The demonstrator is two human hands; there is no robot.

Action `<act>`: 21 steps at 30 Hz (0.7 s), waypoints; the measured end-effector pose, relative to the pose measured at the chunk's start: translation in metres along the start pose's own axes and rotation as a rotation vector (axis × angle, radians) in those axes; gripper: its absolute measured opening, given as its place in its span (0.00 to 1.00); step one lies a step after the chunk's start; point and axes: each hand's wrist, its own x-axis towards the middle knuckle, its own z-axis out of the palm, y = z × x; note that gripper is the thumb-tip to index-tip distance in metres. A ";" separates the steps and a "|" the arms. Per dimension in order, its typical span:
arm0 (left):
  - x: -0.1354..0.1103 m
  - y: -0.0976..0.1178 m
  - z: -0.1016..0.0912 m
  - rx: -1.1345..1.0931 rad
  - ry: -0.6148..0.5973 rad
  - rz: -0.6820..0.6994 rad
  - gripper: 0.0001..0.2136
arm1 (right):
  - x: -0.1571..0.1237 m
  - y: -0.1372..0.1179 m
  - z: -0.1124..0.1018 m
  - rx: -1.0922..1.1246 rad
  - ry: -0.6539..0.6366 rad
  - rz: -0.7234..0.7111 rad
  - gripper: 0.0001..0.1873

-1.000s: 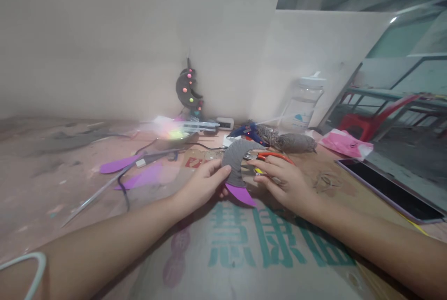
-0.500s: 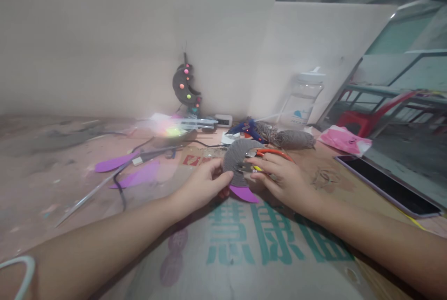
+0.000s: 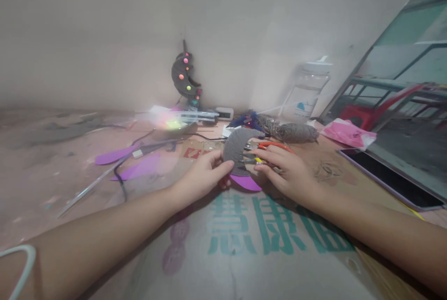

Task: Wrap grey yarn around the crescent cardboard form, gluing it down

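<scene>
My left hand (image 3: 211, 172) grips a crescent (image 3: 234, 148) wrapped in grey yarn, thumb on its front and fingers behind. My right hand (image 3: 282, 169) is closed at the crescent's inner curve; a thin dark shape shows at its fingertips, too blurred to name. Beneath the crescent's lower end, a purple petal-shaped piece (image 3: 246, 182) sticks out. Just behind my right fingers lies a tool with orange handles (image 3: 275, 145), partly covered by the hand.
A dark crescent with coloured balls (image 3: 181, 76) leans on the wall. Behind my hands are a blue glue gun (image 3: 244, 119), a grey yarn bundle (image 3: 298, 132) and a clear bottle (image 3: 307, 92). Purple pieces (image 3: 117, 154) lie left; a phone (image 3: 391, 176) and pink packet (image 3: 349, 133) lie right.
The whole scene sits slightly higher in the picture as the camera tilts. My right fingers have shifted a little away from the crescent; my left hand keeps its hold.
</scene>
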 end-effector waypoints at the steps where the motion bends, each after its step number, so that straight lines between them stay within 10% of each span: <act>1: 0.001 0.000 0.000 -0.034 0.018 -0.011 0.10 | 0.000 0.001 0.000 0.008 0.000 0.016 0.16; 21: 0.001 0.001 -0.001 -0.128 0.080 -0.028 0.08 | 0.001 0.006 -0.002 -0.064 -0.050 -0.060 0.16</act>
